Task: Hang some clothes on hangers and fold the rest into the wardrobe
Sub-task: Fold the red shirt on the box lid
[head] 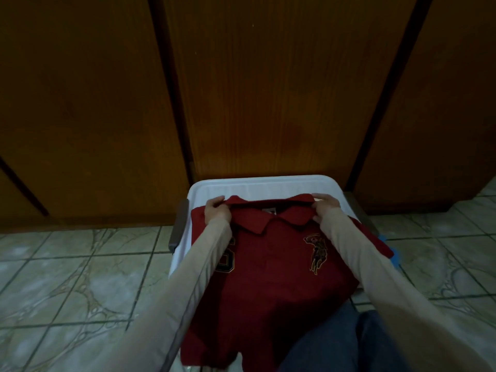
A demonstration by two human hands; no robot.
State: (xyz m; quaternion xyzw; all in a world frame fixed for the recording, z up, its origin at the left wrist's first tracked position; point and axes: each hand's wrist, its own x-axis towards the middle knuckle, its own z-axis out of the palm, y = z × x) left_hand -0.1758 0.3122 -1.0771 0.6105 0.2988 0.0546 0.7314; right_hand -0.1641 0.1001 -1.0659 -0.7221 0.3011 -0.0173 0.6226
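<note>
Head view: a red polo (271, 267) is spread over a white tub (257, 186), its shoulders pinched by the left hand (217, 210) and right hand (326, 208). Folding seems begun; next, the sides would need turning in evenly

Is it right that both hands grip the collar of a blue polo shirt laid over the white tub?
Not quite: the polo shirt is red, not blue, as the head view shows. Both the left hand and right hand do grip its collar over the white tub.
</note>
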